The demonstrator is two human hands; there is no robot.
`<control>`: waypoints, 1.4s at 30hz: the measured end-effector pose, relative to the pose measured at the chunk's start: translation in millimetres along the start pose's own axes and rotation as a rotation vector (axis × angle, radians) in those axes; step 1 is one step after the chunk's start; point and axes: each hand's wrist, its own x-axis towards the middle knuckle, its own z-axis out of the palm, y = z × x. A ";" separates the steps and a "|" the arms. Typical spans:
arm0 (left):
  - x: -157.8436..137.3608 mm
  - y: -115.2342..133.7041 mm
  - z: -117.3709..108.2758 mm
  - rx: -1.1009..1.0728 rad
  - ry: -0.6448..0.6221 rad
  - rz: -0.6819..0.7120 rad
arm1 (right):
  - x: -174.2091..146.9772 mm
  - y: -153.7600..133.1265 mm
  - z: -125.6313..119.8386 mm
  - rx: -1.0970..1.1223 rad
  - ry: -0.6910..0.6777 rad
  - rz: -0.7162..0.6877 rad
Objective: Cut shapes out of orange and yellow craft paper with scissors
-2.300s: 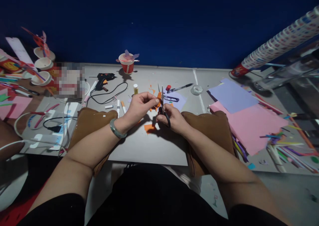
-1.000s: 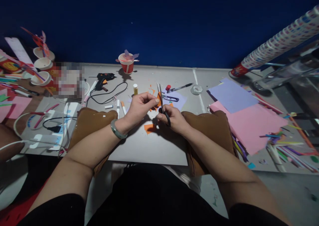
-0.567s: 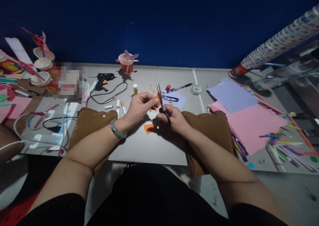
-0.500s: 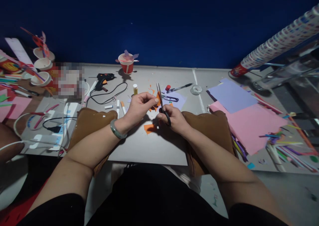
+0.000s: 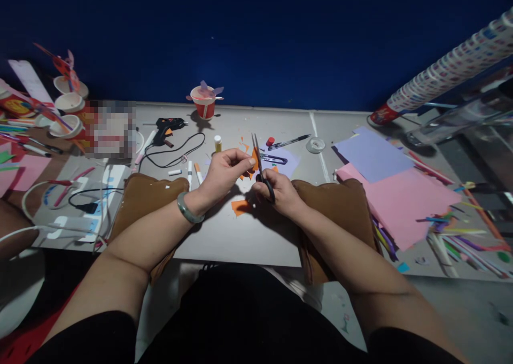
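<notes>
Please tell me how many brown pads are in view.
2. One pad is under the left forearm, and the other pad is under the right forearm. The arms hide part of each; no third shows.

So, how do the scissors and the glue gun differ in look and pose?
The scissors are held in the right hand; the glue gun lies on the table.
The scissors point forward, away from the body; the glue gun points to the right.
The scissors have slim metal blades; the glue gun has a chunky body with an orange part.
Both are partly black.
</notes>
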 end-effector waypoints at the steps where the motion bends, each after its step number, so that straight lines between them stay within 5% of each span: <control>1: -0.1 0.2 0.0 -0.005 0.001 0.002 | 0.1 0.1 -0.3 -0.007 0.003 -0.003; 29: 1.2 2.2 -1.8 -0.012 -0.012 0.029 | 4.2 -2.8 -13.5 -0.172 0.029 -0.035; 35: -0.2 2.2 0.7 -0.021 -0.012 -0.001 | 5.9 -1.3 -13.6 -0.069 0.038 -0.044; 42: -0.4 3.7 2.0 -0.053 -0.030 -0.072 | 10.9 -3.1 -18.5 0.182 0.222 -0.060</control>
